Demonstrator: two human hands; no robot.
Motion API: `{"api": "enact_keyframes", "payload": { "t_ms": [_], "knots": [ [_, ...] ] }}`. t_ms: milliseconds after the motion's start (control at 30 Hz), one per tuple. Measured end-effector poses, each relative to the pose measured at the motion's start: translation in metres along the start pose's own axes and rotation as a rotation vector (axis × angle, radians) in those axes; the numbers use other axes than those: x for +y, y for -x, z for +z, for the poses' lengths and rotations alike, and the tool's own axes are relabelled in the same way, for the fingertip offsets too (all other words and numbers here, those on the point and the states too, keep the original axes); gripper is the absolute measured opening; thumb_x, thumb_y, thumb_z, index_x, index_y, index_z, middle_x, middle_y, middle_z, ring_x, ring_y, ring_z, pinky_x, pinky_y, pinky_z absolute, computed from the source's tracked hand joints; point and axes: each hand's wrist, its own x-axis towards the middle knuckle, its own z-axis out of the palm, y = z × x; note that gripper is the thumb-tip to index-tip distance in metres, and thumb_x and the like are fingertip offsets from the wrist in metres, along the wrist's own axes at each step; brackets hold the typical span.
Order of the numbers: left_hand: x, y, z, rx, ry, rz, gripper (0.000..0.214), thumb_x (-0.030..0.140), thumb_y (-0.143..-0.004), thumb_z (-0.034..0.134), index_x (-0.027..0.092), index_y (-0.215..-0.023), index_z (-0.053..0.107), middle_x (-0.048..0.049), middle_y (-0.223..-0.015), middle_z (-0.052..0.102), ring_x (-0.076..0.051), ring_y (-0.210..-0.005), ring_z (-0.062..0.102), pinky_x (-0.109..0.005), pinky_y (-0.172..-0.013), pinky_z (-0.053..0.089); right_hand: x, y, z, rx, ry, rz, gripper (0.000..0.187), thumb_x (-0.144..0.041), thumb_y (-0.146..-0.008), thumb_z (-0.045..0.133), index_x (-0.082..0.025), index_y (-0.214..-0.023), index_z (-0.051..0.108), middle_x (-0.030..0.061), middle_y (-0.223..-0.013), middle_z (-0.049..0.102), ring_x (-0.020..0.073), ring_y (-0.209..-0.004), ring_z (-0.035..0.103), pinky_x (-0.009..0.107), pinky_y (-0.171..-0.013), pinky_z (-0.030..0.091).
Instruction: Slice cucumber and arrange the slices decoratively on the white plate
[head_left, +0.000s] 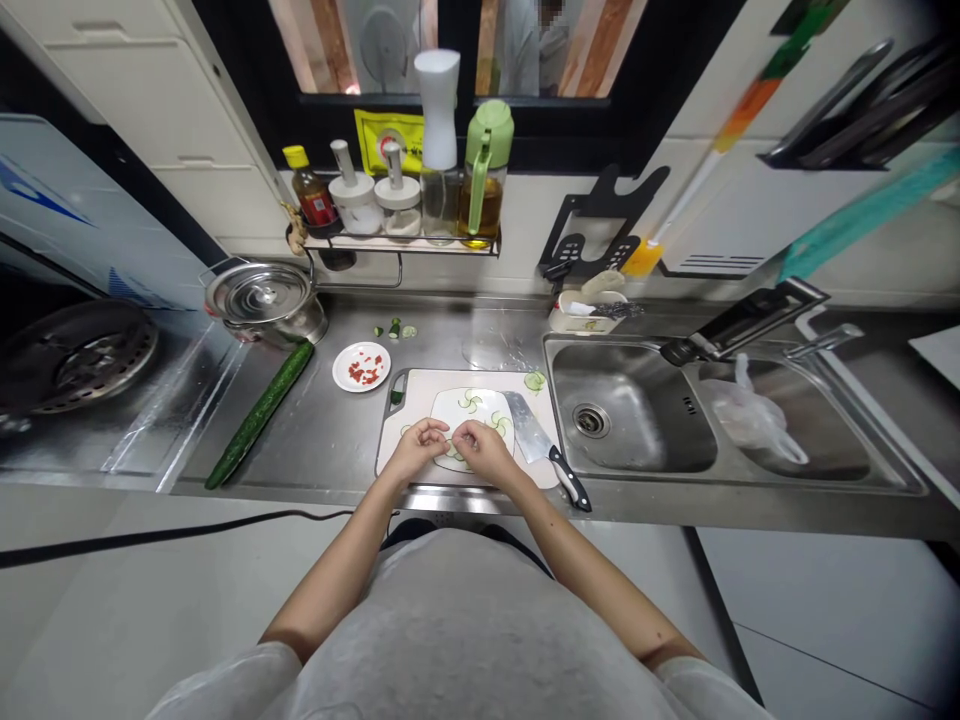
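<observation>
At the front edge of the steel counter, right before you, both your hands meet over the near rim of the white plate (447,406); your left hand (420,442) and right hand (481,446) are curled, fingertips drawn together and almost touching each other, apparently nipping a thin cucumber slice (453,457) between them, though most of that slice is hidden under your fingers; such a limp piece seems to need both sets of tips to keep its shape. The curled green slices (472,400) already on the plate lie toward its far side, so your wrists stay off them. The plate sits on the cutting board (417,386), probably so that scraps and juice stay on one surface. The cleaver (537,442) lies on the board just right of the plate, handle toward you and blade flat, close to your right hand but outside its working space. The whole cucumber (261,415) rests well to the left on the counter, with the small dish (338,368) of red pieces between it and the board; the sink (637,440) is just beyond the board's right edge.
</observation>
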Motion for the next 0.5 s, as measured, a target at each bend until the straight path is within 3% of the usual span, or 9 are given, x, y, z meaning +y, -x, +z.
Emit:
{"api": "enact_keyframes", "payload": {
  "t_ms": [167, 300, 400, 500],
  "knots": [
    [0.001, 0.000, 0.001, 0.009, -0.040, 0.012, 0.039, 0.031, -0.061, 0.077, 0.017, -0.093, 0.061, 0.0031, -0.069, 0.060, -0.009, -0.064, 0.054, -0.023, -0.066, 0.039, 0.004, -0.001, 0.003, -0.007, -0.008, 0.030, 0.009, -0.022, -0.083, 0.053, -0.019, -0.078, 0.060, -0.0002, -0.079, 0.062, 0.0123, -0.072, 0.052, 0.023, -0.066, 0.038],
    [0.006, -0.003, 0.002, 0.130, -0.054, 0.010, 0.039, 0.039, -0.062, 0.076, 0.017, -0.090, 0.062, 0.0029, -0.065, 0.059, -0.009, -0.061, 0.052, -0.022, -0.062, 0.038, 0.005, -0.005, -0.003, 0.037, 0.015, 0.009, 0.010, -0.022, -0.084, 0.051, -0.019, -0.079, 0.059, 0.0000, -0.077, 0.061, 0.0129, -0.072, 0.052, 0.023, -0.066, 0.038],
    [0.012, -0.005, 0.004, 0.207, -0.061, -0.047, 0.039, 0.048, -0.066, 0.072, 0.016, -0.086, 0.062, 0.0021, -0.059, 0.058, -0.009, -0.055, 0.048, -0.021, -0.056, 0.035, 0.003, -0.009, -0.009, 0.074, 0.051, -0.038, 0.011, -0.022, -0.086, 0.049, -0.019, -0.079, 0.057, 0.0010, -0.078, 0.060, 0.0142, -0.075, 0.052, 0.024, -0.068, 0.038],
    [0.017, -0.007, 0.007, 0.185, -0.031, -0.130, 0.043, 0.053, -0.068, 0.069, 0.016, -0.088, 0.062, -0.0008, -0.062, 0.063, -0.008, -0.051, 0.046, -0.021, -0.052, 0.031, 0.001, -0.012, -0.014, 0.090, 0.091, -0.102, 0.012, -0.021, -0.088, 0.048, -0.020, -0.080, 0.057, 0.0022, -0.082, 0.060, 0.0158, -0.079, 0.052, 0.026, -0.071, 0.039]
  ]
}}
